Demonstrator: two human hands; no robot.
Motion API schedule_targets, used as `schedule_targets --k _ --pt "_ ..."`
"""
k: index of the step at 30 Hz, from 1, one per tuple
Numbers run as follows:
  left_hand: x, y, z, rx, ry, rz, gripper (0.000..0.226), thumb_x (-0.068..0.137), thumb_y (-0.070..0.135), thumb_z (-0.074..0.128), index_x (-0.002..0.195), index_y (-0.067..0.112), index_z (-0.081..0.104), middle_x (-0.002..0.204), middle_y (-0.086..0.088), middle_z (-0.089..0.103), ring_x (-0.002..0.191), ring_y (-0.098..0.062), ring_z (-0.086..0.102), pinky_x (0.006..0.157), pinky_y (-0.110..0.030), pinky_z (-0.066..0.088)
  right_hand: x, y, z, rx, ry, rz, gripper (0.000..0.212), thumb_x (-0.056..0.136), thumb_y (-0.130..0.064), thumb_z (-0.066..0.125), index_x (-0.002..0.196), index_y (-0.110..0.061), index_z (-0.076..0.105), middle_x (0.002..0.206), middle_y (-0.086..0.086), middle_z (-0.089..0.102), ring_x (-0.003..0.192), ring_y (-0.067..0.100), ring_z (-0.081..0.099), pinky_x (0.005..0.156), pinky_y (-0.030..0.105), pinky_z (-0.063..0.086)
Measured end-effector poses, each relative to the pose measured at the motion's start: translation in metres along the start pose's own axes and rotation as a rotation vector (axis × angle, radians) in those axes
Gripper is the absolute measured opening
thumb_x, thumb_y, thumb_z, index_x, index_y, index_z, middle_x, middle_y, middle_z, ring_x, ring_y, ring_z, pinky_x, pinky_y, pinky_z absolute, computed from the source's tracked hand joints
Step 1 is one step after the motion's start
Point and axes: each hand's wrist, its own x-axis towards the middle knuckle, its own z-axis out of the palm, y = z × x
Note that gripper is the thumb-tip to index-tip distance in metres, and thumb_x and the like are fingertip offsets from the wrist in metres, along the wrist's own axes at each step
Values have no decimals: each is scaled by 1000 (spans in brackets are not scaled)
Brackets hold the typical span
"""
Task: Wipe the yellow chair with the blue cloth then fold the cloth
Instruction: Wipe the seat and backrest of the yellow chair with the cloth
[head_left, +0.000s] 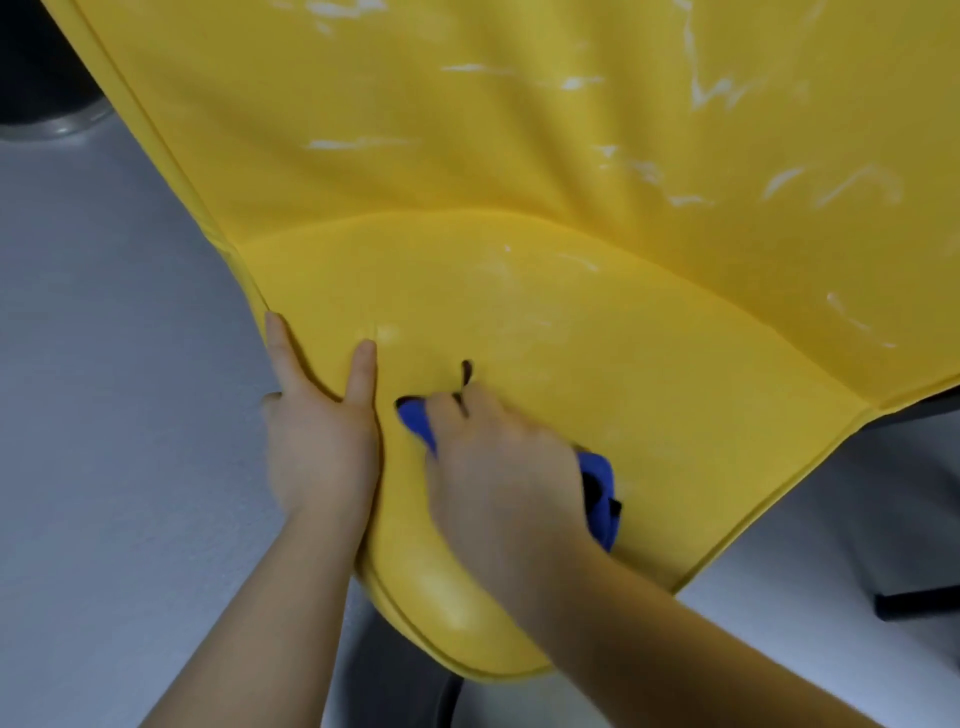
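Note:
The yellow chair (519, 182) fills most of the view, with its seat (649, 374) below the backrest and white smears across both. My left hand (322, 441) grips the seat's left edge, thumb on top and fingers wrapped around the side. My right hand (498, 467) presses the bunched blue cloth (597, 499) onto the seat, just right of the left hand. Most of the cloth is hidden under the palm; blue shows at the fingertips and by the wrist.
Grey floor (104, 415) lies to the left and lower right. A dark chair base (914, 603) shows at the right edge. A dark round object (47, 93) sits at the top left corner.

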Motion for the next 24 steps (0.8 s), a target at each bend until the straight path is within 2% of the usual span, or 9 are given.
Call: schedule_targets --k 2,4,8,11,13,16,18,20,24 --pt "0 0 -2 -39 0 -28 81 90 70 45 153 45 1 127 -15 48 85 -23 44 71 -39 36 18 41 -3 -188 48 93 21 88 -16 48 106 -18 58 97 7 60 73 30 63 51 31 36" --pt "-1 0 -3 -56 1 -40 82 89 70 46 153 46 0 134 -15 46 88 -22 43 73 -40 35 30 101 -13 -283 30 263 24 94 -13 38 112 -15 53 109 13 55 87 37 60 59 34 34" --pt "-4 3 0 -46 9 -44 80 90 69 45 153 47 1 132 -15 47 87 -22 42 72 -39 34 24 167 -27 -264 76 525 15 97 -19 40 98 -7 50 93 18 49 64 34 42 51 33 29" --pt "-5 6 2 -13 9 -47 78 91 70 41 153 47 0 127 -15 47 83 -23 42 69 -39 34 12 125 -18 -131 55 458 20 96 -29 42 96 -11 51 94 16 53 70 40 52 52 35 34" --pt "-5 7 2 9 11 -52 77 91 71 39 153 47 -1 126 -15 47 81 -25 43 68 -39 35 -2 72 -14 -49 31 314 18 92 -31 50 100 -17 55 95 10 56 74 37 58 54 35 37" --pt "-4 7 1 15 10 -55 77 91 71 39 153 47 0 124 -15 48 82 -24 43 68 -39 35 -32 5 -13 34 -9 99 17 73 -24 71 86 -20 61 77 1 58 52 24 53 39 26 29" --pt "-4 4 0 -11 6 -48 77 91 71 41 153 48 1 126 -15 48 85 -23 43 71 -39 35 -44 3 -12 58 -30 10 18 68 -21 74 82 -21 62 72 -1 56 50 20 51 36 26 32" --pt "-3 3 0 -53 -1 -43 79 90 71 44 153 48 2 130 -14 46 88 -22 43 74 -38 35 -46 33 -15 14 -3 55 17 71 -21 74 84 -20 62 73 2 57 50 26 53 38 26 32" --pt "-3 2 -1 -82 -4 -44 80 88 71 47 152 50 4 134 -14 44 94 -22 44 78 -40 36 -40 131 -22 -186 143 381 16 88 -24 63 84 -10 57 74 12 50 47 33 43 43 23 24"
